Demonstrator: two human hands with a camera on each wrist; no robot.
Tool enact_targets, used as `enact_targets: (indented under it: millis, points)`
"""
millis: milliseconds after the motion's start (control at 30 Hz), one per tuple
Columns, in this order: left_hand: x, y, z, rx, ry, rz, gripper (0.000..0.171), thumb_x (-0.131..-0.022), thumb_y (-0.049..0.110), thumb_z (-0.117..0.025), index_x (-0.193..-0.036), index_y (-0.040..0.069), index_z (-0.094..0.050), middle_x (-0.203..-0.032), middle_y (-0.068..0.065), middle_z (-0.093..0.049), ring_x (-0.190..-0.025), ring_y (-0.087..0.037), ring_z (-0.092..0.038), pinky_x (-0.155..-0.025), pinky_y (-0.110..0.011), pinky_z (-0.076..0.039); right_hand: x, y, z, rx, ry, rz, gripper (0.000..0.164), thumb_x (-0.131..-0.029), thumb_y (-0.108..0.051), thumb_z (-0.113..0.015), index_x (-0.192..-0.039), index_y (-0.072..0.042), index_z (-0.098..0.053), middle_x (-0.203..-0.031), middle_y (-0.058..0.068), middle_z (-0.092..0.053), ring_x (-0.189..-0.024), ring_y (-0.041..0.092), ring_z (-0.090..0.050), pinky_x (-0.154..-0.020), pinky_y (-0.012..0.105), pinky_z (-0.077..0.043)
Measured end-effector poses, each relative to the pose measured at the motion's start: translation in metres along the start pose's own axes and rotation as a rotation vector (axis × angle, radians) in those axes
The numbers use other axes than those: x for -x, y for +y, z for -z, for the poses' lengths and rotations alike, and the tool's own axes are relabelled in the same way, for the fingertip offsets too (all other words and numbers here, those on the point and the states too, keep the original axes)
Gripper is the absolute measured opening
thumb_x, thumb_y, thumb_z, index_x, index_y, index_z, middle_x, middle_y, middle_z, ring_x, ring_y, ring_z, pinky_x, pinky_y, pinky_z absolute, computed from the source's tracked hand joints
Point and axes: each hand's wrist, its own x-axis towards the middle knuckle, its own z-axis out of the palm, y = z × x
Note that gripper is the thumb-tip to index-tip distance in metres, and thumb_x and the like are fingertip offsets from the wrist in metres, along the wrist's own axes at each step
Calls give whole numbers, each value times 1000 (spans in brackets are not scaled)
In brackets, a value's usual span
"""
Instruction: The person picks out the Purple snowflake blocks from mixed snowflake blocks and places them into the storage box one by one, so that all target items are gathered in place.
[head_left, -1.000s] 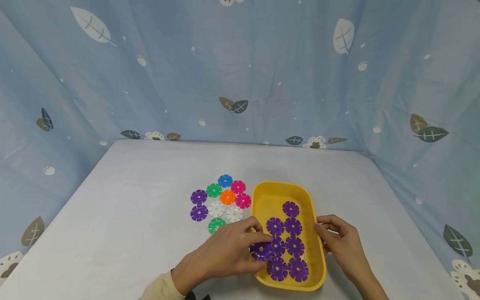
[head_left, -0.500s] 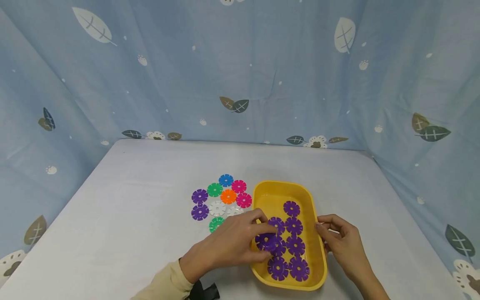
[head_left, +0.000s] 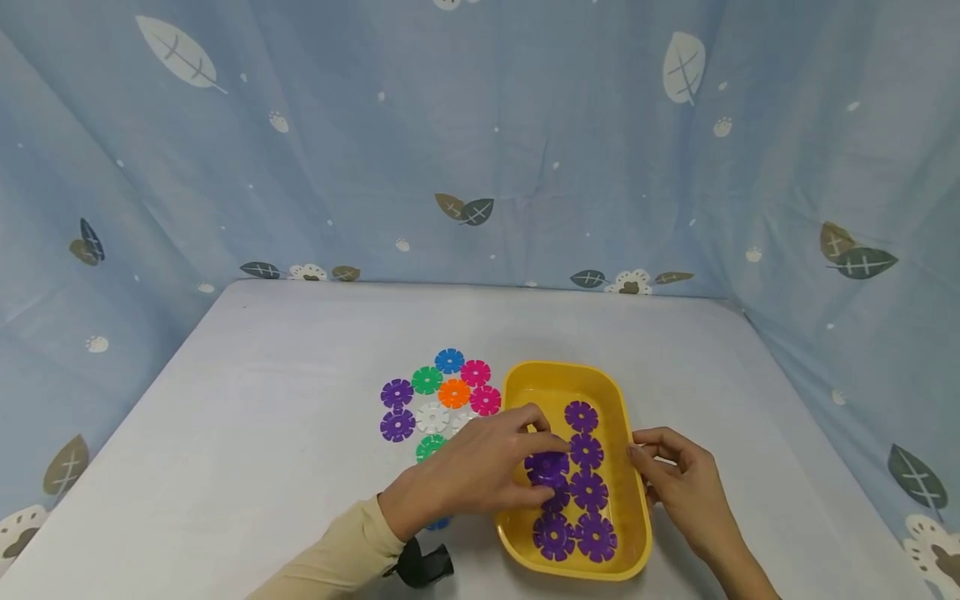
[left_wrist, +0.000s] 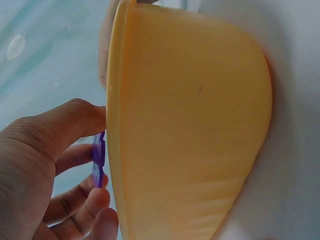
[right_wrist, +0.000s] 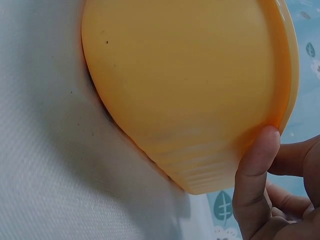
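My left hand (head_left: 480, 462) reaches over the left side of a yellow plastic tray (head_left: 536, 377) and pinches a purple flower-shaped disc (head_left: 546, 465) between thumb and fingers. In the left wrist view that disc is seen edge-on beside the tray's rim. Several more purple discs (head_left: 588, 490) lie flat in the tray, in two columns; part of the left column is covered by the hand and the held disc. At the tray's right side my right hand (head_left: 678, 487) grips the rim, and the right wrist view shows a finger (right_wrist: 257, 165) against the outer wall.
Left of the tray, loose discs lie on the white table: blue (head_left: 449, 361), orange (head_left: 453, 393), and several pink, green, white and purple ones. Another blue disc (head_left: 438, 523) peeks out under the left wrist. A black object (head_left: 423, 567) shows beside the left sleeve.
My left hand has moved rightward and farther in over the tray, carrying the pinched purple disc over the left column. The right hand keeps its grip on the rim.
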Motion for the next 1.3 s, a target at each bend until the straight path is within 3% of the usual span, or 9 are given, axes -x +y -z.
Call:
enact_targets:
  millis: [433,900,1300]
  points:
    - [-21,-10,0,-8,-51,-4,47,-85,41,-79,-127,22,-70,-112,4,-56,-85,-4,-50,-70,-10,-43,2,0,-1,3,-5,-11,29,-98,-16,-67,-118,4,-61,-97,17,-61,-63,21,-64,-53,35,-56]
    - [-35,-21,-9,-40,-76,74,48,-85,39,-79,-129,23,-69,-111,4,-56,-84,-4,-50,-71,-13,-44,2,2,0,8,-9,27,28,-97,-15,-67,-117,4,-62,-96,18,-62,-62,21,-65,-52,35,-56]
    - [-56,-28,-13,-166,-110,133,46,-87,39,-78,-129,22,-68,-100,5,-52,-82,-7,-48,-68,-16,-43,3,2,2,12,-18,62,28,-98,-15,-67,-117,4,-62,-95,18,-63,-61,22,-64,-51,35,-55]
